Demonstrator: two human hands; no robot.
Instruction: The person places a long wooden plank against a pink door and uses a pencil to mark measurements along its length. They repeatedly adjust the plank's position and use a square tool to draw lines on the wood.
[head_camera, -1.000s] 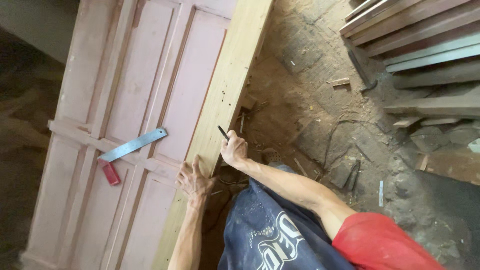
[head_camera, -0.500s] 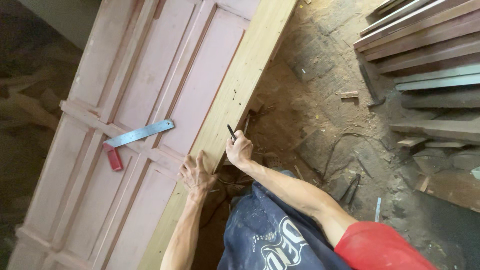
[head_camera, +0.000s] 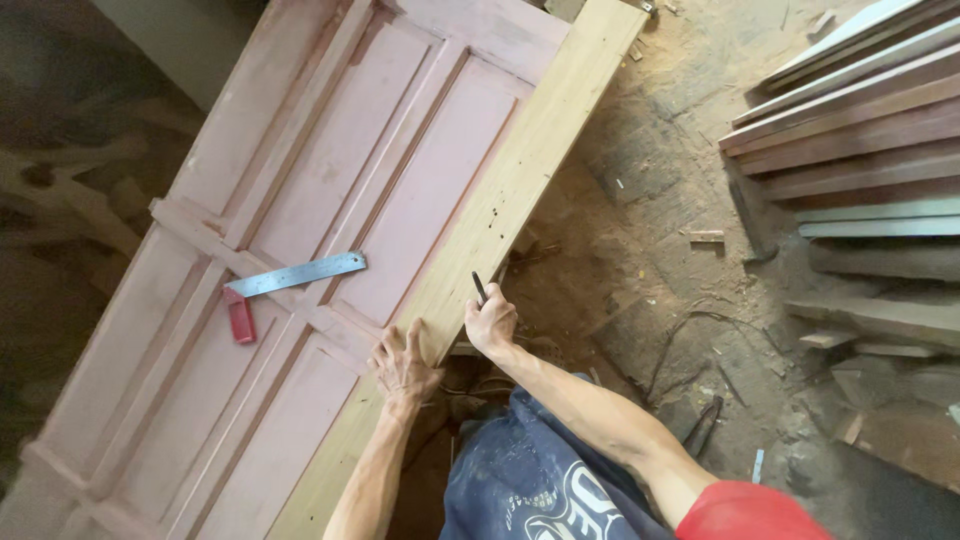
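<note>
Plank (head_camera: 505, 195) lies edge-up along the right side of the pink door (head_camera: 330, 230), running from near the person up and away. The left hand (head_camera: 405, 362) rests flat on its top face, fingers spread, holding nothing. The right hand (head_camera: 490, 322) has its fingers clamped on a dark pencil (head_camera: 479, 288), tip at the plank's right edge. Marking well probably calls for firm left-hand pressure and a steady pencil. A square (head_camera: 290, 280) lies on the door, well apart.

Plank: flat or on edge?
On edge. The plank shows its narrow face up beside the pink door; left hand rests on it.
</note>
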